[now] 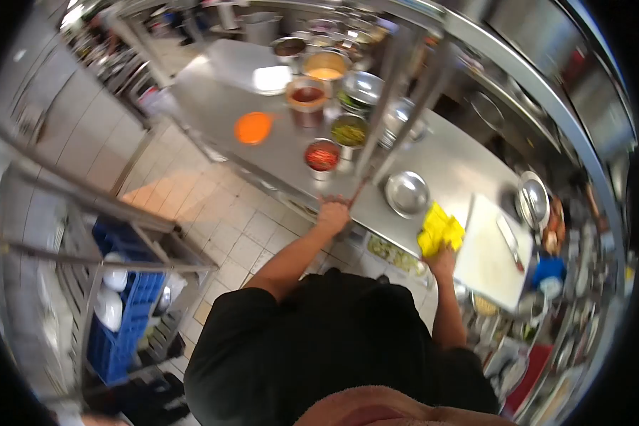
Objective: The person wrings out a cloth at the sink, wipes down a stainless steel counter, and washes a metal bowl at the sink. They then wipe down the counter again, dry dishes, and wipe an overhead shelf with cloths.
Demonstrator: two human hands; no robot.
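Observation:
My right hand (444,260) grips a bright yellow cloth (441,230) over the steel counter (390,226), between a round metal bowl (407,194) and a white cutting board (484,266). At the counter's front edge, my left hand (332,209) rests with its fingers stretched out, beside the foot of an upright steel post (387,135). Just beyond that hand stands a metal container of chopped red pieces (322,157). Behind it is another container with green contents (349,132).
A knife (510,241) lies on the cutting board. An orange lid (253,128), a tub of dark red sauce (308,99) and a white container (272,79) stand farther left. Below the counter edge sits a tray of green pieces (397,257). A rack with blue crates (121,312) is at lower left.

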